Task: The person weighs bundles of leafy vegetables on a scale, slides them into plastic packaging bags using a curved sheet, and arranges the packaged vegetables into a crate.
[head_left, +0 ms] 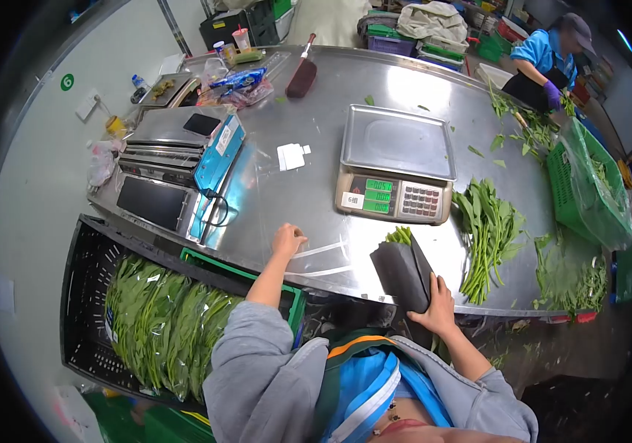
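My right hand [435, 306] grips a black wrapper [399, 267] at the table's front edge. Green stem ends [399, 235] poke out of its top; the rest of the bundle is hidden inside. Left of it, my left hand [288, 241] is just over the tabletop with its fingers curled together; whether something small is pinched in them I cannot make out. Two pale, narrow strips [320, 251] lie on the metal beside that hand. Behind the wrapper stands a digital scale [397, 164] with a bare pan and lit green display. A loose pile of leafy green stalks [486, 232] lies to the right.
A black crate [80, 325] of bagged greens stands at lower left. A blue-sided machine [220, 151] with a phone on top is on the left. A brush [303, 76] lies at the back. Right, a green basket [571, 181] stands near a co-worker [552, 63] handling greens.
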A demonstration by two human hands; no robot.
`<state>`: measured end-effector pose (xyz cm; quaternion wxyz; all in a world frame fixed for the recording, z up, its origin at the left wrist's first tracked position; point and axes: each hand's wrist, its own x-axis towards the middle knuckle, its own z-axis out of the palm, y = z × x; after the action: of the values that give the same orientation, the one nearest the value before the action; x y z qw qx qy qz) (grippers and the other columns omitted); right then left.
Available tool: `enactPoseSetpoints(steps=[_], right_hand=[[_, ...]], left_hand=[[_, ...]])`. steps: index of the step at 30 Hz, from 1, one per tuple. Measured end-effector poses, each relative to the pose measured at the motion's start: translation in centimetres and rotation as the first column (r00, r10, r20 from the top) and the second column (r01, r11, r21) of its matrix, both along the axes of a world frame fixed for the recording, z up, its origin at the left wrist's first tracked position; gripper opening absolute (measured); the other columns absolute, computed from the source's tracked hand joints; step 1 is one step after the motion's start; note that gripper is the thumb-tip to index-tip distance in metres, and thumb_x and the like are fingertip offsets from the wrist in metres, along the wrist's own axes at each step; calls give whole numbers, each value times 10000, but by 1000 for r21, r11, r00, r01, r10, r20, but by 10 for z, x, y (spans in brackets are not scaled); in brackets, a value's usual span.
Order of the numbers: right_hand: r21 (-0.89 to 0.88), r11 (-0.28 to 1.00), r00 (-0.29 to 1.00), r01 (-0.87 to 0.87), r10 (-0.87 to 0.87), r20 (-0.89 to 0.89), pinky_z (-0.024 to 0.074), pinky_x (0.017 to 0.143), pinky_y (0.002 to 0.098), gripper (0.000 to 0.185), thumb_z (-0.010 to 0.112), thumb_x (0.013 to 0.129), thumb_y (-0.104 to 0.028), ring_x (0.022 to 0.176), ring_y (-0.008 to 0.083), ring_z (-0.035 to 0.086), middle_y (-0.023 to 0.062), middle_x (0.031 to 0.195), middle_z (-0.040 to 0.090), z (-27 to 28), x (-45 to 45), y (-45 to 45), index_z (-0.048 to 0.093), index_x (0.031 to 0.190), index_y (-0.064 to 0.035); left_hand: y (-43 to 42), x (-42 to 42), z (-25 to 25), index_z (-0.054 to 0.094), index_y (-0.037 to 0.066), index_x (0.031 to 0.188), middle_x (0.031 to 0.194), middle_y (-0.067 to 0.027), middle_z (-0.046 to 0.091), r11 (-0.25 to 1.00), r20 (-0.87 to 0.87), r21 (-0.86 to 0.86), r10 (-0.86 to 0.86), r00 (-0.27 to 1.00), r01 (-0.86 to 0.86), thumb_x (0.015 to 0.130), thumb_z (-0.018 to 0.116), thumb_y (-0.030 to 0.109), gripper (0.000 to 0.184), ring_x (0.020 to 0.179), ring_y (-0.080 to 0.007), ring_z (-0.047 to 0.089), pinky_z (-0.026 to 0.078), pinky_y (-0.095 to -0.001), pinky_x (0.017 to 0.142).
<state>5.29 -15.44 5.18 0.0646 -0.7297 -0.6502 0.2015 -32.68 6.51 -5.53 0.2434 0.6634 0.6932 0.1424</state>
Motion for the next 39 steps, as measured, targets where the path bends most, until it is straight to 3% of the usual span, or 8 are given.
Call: enactPoseSetpoints(steps=[8,14,16,20,23,26,36,39], right_hand=[[204,972,993,116,-118,-3,316,965,493,1088,783,520,-371,1191,419,345,269,1349,286,-8,-27,-15,215,1381,-22],[270,947,984,177,-171,-44,290,984,488,1089,788,519,-358,1215,415,323,264,1362,277,-14,-37,-21,214,1380,-19],[320,925,979,205,-194,-65,287,985,490,1083,789,519,-348,1219,414,320,259,1366,276,-22,-44,-24,216,1377,-17],[502,835,974,225,-203,-99,281,971,513,1030,789,532,-321,1218,419,323,235,1356,298,-43,-54,-36,243,1359,-38],[639,764,991,-92,133,-17,314,914,560,859,790,533,-322,1187,426,353,203,1309,374,-57,-60,-37,420,1279,-111],[400,777,871,-486,465,156,338,921,536,797,787,513,-337,1173,395,377,99,1369,372,-24,-83,-19,498,1249,-237],[234,898,923,-374,386,-7,332,951,514,864,756,553,-372,1196,427,370,74,1415,340,-17,-121,27,424,1329,-190],[286,942,948,-174,239,-209,352,942,498,904,760,543,-361,1182,401,398,98,1414,337,-19,-120,36,393,1344,-155]], left_hand=[[-43,6,-4,704,104,800,832,-111,660,866,-142,53,-486,862,497,666,728,243,194,850,-265,630,489,-365,755],[-2,-1,39,681,44,826,781,-103,661,986,514,-87,167,841,-143,740,707,176,159,726,-170,620,477,-290,678],[-11,2,100,663,35,850,787,-85,652,925,771,320,-129,624,-204,779,673,148,133,681,-124,577,458,-250,653],[-38,11,146,657,55,870,828,-110,649,726,314,687,-319,894,18,822,600,147,118,738,-223,612,482,-327,690],[-27,17,37,691,117,879,898,-131,636,901,25,94,-427,904,423,773,637,217,156,837,-325,600,477,-408,743],[-20,21,42,698,154,894,905,-129,636,932,100,133,-351,931,337,771,632,264,178,849,-325,597,469,-414,764],[-96,106,87,625,75,823,771,-92,590,570,26,445,-779,626,691,740,598,155,119,770,-304,597,487,-397,683],[-113,84,97,576,47,970,929,-109,576,707,285,690,-463,839,156,807,596,195,221,913,-267,577,467,-360,769]])
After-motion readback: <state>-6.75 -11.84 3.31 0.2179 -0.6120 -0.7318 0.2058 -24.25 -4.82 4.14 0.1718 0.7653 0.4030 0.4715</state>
